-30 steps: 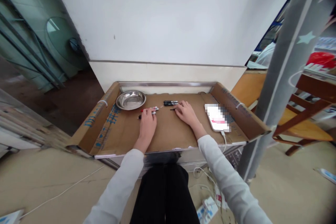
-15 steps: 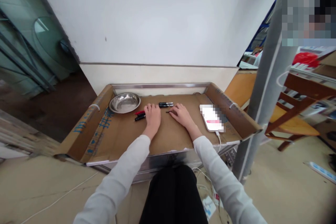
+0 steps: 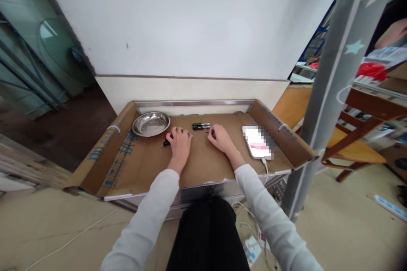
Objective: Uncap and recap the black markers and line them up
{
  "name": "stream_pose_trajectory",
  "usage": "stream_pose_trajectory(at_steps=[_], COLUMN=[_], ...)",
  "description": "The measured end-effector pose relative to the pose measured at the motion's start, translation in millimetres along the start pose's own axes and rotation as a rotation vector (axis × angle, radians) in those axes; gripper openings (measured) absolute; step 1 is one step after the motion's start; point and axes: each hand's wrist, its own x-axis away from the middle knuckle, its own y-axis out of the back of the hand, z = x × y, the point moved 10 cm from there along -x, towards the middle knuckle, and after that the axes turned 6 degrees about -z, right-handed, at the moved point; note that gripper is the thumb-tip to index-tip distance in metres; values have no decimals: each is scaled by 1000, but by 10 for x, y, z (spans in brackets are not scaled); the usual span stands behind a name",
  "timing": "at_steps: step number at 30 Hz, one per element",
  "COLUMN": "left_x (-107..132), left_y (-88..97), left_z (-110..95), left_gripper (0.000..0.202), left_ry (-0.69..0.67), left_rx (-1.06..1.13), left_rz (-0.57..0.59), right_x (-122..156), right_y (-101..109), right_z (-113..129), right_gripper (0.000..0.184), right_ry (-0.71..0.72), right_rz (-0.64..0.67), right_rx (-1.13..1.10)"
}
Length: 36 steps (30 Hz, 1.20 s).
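My left hand (image 3: 180, 143) is closed over a red pen-like stick (image 3: 167, 136) and a black pen-like stick (image 3: 165, 142); their left ends poke out past my thumb and the rest is hidden. My right hand (image 3: 220, 138) is curled, with thumb and forefinger pinching a small thin dark piece (image 3: 207, 132) whose tip alone shows. Between and beyond the hands lie two black pen-like sticks (image 3: 201, 126) with silvery right ends, side by side on the cardboard (image 3: 203, 161). Close to my left hand stands a shallow steel bowl (image 3: 151, 125).
A phone (image 3: 257, 144) with a white charging cable (image 3: 265, 169) lies at the right. Folded cardboard walls (image 3: 92, 152) edge the table left and right. A grey metal post (image 3: 321, 93) and a wooden chair (image 3: 359, 144) stand to the right; a white wall rises behind.
My left hand has shifted slightly left and down, covering more of the red and black sticks. My right hand has curled tighter around the small dark piece, moving slightly right.
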Motion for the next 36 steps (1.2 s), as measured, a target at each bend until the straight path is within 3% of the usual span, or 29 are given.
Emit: stream_pose_trajectory(at_steps=[6, 14, 20, 36], left_x=[-12, -11, -14, -44], left_y=[-131, 23, 34, 107], left_z=[43, -308, -371, -322], left_gripper=[21, 12, 18, 21], left_ry=[13, -162, -235, -164], left_rx=[59, 251, 217, 328], left_rz=[28, 33, 7, -46], right_x=[-7, 24, 11, 4], right_y=[12, 14, 41, 66], right_z=[27, 191, 234, 156], right_gripper=[7, 17, 21, 24], right_ry=[2, 93, 116, 73], right_rz=[-3, 10, 6, -32], right_rx=[-46, -204, -172, -52])
